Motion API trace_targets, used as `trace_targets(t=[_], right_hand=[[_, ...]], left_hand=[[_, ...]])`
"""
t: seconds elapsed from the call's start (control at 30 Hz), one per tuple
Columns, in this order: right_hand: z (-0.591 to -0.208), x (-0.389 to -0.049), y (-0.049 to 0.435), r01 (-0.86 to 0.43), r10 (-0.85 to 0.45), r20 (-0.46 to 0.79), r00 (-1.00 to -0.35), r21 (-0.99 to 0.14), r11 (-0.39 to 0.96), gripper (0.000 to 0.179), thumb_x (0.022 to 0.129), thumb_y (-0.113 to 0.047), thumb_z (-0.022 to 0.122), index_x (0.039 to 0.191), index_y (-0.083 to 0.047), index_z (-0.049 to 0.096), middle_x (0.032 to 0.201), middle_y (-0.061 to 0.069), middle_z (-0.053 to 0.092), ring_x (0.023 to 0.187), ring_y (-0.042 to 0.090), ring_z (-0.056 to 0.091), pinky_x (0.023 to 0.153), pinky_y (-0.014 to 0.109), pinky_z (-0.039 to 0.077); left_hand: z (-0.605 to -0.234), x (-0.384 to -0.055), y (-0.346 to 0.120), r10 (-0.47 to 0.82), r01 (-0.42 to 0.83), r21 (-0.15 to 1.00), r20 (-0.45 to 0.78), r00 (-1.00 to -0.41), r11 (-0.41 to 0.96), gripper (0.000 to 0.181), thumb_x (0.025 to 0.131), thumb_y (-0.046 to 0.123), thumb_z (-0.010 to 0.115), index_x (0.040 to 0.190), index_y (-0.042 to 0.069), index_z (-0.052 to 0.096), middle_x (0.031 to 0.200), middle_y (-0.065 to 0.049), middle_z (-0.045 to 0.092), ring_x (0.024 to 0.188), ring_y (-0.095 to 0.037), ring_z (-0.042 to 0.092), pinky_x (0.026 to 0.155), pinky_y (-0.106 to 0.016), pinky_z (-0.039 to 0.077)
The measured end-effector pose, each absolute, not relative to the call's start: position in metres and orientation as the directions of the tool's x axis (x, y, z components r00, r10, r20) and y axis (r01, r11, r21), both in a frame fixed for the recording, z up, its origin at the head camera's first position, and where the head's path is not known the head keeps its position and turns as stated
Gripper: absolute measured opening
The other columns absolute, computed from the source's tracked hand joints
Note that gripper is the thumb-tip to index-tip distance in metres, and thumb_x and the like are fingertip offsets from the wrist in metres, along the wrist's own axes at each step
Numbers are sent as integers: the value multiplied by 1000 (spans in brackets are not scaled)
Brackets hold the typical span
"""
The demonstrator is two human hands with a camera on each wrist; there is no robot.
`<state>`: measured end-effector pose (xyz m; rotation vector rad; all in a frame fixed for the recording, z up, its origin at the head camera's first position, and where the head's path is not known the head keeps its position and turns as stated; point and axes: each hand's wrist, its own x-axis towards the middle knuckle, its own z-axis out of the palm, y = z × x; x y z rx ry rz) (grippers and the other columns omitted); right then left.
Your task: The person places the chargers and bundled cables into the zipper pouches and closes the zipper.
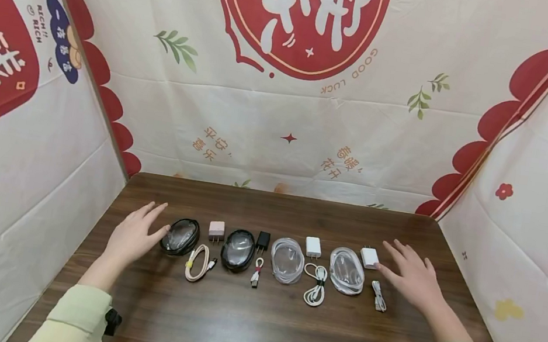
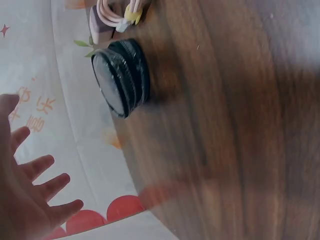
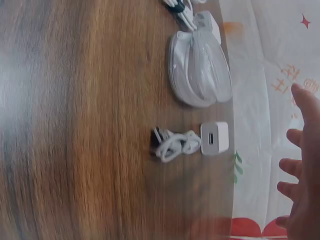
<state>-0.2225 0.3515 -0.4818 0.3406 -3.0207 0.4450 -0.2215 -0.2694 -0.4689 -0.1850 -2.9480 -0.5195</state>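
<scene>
My left hand [image 1: 132, 237], fingers spread, is just left of a round black zip case [image 1: 180, 237] with a clear top. A pink charger plug [image 1: 216, 230] and a pale pink coiled cable [image 1: 197, 263] lie beside that case. On the other side, my right hand [image 1: 412, 277] has its fingers extended and holds nothing. Its thumb comes close to a white charger plug [image 1: 369, 258] in the head view. Below that plug lies a bundled white cable [image 3: 175, 144]. A clear, white-edged case [image 3: 200, 70] sits to the left of them.
Mid-row are a second black case [image 1: 238, 250], a black plug [image 1: 263, 241], a short white cable [image 1: 256, 272], another clear case [image 1: 287, 260], a white plug [image 1: 313, 246] and a white cable [image 1: 315, 285]. Printed cloth walls [image 1: 294, 109] enclose the brown table [image 1: 250, 333] at back and sides.
</scene>
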Motion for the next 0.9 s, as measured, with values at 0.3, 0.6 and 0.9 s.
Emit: trace_targets(t=[0.3,0.6,0.9], right_hand=[[-479,-221,321,-308,-260,210,-943,-245,919,61,95,-45,59,139,-3,51,141,26,46,128,46,40,98,69,27],[-477,-220,284,-395,-324,274,-905,-264,880,50,93,-37,63,131,-5,59,127,18,60,119,40,51,94,63,37],[-482,-219,240,-487,-407,305,-861,-264,832,45,92,-39,64,124,-7,65,121,13,65,115,36,56,94,57,42]], left_hand=[[-477,-218,-261,-15,94,490,215,-977,866,50,99,29,55,143,7,48,136,-25,50,124,-46,45,100,-61,36],[-483,-209,-251,-187,28,670,246,-951,742,32,97,20,54,124,4,63,114,-15,65,107,-34,58,89,-53,44],[-502,-209,-250,-201,-26,725,157,-967,689,33,96,15,55,124,0,62,122,-22,60,113,-37,56,95,-52,42]])
